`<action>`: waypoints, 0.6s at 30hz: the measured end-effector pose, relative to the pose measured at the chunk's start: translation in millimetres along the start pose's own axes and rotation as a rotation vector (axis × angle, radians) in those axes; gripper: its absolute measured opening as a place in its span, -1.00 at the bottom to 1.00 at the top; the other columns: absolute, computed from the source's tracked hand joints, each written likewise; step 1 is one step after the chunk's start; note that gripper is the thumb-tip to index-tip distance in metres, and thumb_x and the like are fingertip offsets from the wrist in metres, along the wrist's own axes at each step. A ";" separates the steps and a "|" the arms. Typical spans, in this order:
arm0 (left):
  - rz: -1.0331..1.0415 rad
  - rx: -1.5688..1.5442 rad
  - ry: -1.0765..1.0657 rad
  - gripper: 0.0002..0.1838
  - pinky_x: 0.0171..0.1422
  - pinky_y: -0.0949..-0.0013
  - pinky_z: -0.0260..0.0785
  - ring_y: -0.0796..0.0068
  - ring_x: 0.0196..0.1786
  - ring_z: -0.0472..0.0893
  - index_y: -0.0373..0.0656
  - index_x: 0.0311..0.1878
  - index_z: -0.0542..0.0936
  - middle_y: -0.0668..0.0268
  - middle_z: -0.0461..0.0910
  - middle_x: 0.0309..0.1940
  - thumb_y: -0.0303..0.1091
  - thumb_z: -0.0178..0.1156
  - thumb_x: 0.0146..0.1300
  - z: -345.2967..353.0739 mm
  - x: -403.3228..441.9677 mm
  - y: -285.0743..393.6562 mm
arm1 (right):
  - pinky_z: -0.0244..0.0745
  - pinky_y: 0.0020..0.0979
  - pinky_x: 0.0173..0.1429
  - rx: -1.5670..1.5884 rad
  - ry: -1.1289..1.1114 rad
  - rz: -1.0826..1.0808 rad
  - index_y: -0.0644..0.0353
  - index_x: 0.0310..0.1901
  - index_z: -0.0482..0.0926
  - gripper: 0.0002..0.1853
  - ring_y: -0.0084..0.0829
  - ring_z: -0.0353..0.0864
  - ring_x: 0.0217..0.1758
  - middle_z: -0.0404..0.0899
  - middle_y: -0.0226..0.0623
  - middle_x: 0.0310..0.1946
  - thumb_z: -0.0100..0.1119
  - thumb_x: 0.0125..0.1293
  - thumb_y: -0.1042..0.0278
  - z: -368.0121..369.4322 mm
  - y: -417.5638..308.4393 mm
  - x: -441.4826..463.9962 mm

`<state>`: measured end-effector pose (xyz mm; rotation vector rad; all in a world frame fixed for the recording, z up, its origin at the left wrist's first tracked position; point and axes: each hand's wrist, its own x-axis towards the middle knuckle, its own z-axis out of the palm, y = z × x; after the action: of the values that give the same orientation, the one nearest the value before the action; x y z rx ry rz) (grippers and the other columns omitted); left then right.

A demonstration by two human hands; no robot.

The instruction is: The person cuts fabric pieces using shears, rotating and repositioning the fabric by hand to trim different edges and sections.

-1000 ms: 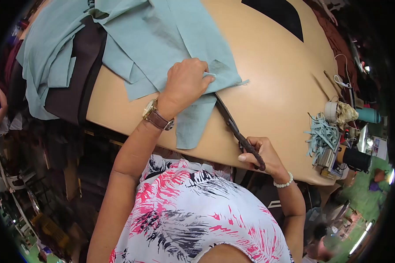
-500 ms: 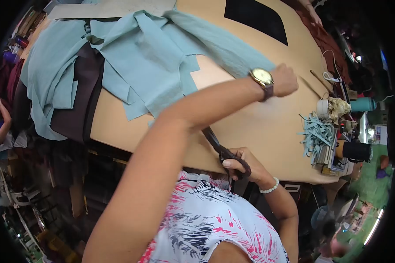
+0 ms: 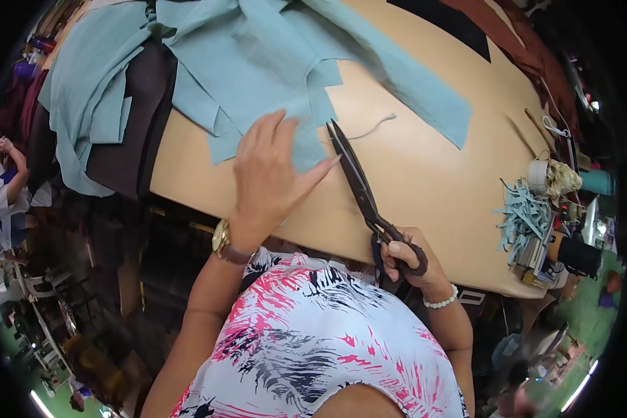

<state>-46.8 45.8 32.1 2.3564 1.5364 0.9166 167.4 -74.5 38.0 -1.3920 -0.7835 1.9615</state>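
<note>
My right hand point(image 3: 412, 263) grips large dark fabric shears point(image 3: 359, 182) by their handles at the table's front edge. Their blades point away from me and lie nearly together, with the tips beside the corner of a light teal cloth point(image 3: 258, 66). Over the near part of this cloth is my left hand point(image 3: 268, 171), open with its fingers spread and holding nothing; whether it touches the cloth I cannot tell. Its thumb reaches toward the shears' blades. A thin teal strip point(image 3: 377, 128) lies on the table just right of the tips.
On the tan table point(image 3: 425, 181), dark brown fabric point(image 3: 141, 132) hangs over the left edge. A black piece point(image 3: 460, 28) and rust-brown cloth point(image 3: 515, 42) lie at the far right. Teal scraps point(image 3: 522, 214), a white cup point(image 3: 538, 171) and a teal thread spool point(image 3: 596, 182) crowd the right edge.
My left hand has swung back from the far right to over the cloth's near part, opening from a closed fist. The shears, partly hidden by my arm before, now show fully; the view has shifted.
</note>
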 end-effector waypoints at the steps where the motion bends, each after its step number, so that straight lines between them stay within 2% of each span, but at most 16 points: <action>1: 0.022 0.009 -0.025 -0.56 0.05 0.18 0.34 0.04 0.03 0.46 -0.23 -0.15 0.50 0.05 0.47 -0.02 -0.25 0.37 -0.11 3.9 -14.0 -5.6 | 0.17 -0.60 -0.67 -0.023 -0.003 0.005 0.26 -0.54 0.35 -0.55 -0.59 0.30 -0.77 0.28 -0.42 -0.74 0.20 0.06 -0.02 -0.6 -0.2 -1.4; 2: 0.041 0.019 -0.048 -0.59 0.05 0.17 0.34 0.05 0.03 0.46 -0.23 -0.18 0.50 0.05 0.47 -0.02 -0.26 0.36 -0.10 7.0 -25.6 -9.4 | 0.19 -0.60 -0.66 -0.039 -0.002 0.023 0.27 -0.54 0.36 -0.53 -0.59 0.32 -0.76 0.29 -0.43 -0.73 0.23 0.02 -0.05 -1.6 -0.5 -3.3; 5: 0.123 0.002 -0.064 -0.69 0.04 0.18 0.34 0.08 0.05 0.46 -0.22 -0.28 0.48 0.07 0.46 -0.01 -0.34 0.32 -0.09 13.4 -43.1 -7.2 | 0.23 -0.63 -0.61 -0.030 -0.006 0.008 0.27 -0.50 0.43 -0.63 -0.65 0.35 -0.74 0.40 -0.41 -0.72 0.30 0.03 0.12 -3.6 3.7 -13.4; 9: 0.142 -0.234 -0.114 -0.77 0.04 0.21 0.34 0.10 0.04 0.47 -0.23 -0.37 0.44 0.09 0.46 -0.01 -0.48 0.25 -0.15 18.5 -50.5 2.7 | 0.26 -0.62 -0.57 -0.040 0.018 0.075 0.26 -0.52 0.42 -0.58 -0.65 0.36 -0.68 0.40 -0.44 -0.68 0.41 -0.11 0.09 -8.3 13.1 -31.8; 12: 0.173 -0.188 -0.098 -0.75 0.04 0.22 0.35 0.09 0.01 0.49 -0.24 -0.38 0.42 0.08 0.48 -0.04 -0.55 0.20 -0.21 15.7 -48.6 9.9 | 0.23 -0.61 -0.50 -0.101 0.043 0.109 0.23 -0.52 0.41 -0.52 -0.68 0.34 -0.59 0.35 -0.50 -0.67 0.47 -0.21 0.04 -14.9 19.9 -43.3; 15: 0.212 -0.104 -0.125 -0.76 0.04 0.22 0.35 0.12 -0.01 0.50 -0.26 -0.37 0.42 0.09 0.50 -0.07 -0.57 0.17 -0.20 10.2 -44.9 16.3 | 0.22 -0.61 -0.48 -0.182 0.047 0.133 0.23 -0.50 0.43 -0.54 -0.67 0.34 -0.57 0.35 -0.51 -0.65 0.50 -0.22 0.10 -14.9 19.3 -42.8; 18: 0.273 -0.093 -0.142 -0.83 -0.01 0.24 0.32 0.19 -0.04 0.48 -0.31 -0.36 0.46 0.02 0.51 -0.13 -0.50 0.07 -0.09 6.8 -43.5 17.8 | 0.22 -0.62 -0.50 -0.102 0.055 0.089 0.24 -0.49 0.43 -0.56 -0.67 0.34 -0.58 0.37 -0.50 -0.61 0.52 -0.21 0.17 1.9 10.4 -32.0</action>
<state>-41.2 0.9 17.8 2.5427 1.1152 0.8317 172.8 -105.6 49.9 -1.5585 -0.8189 1.9647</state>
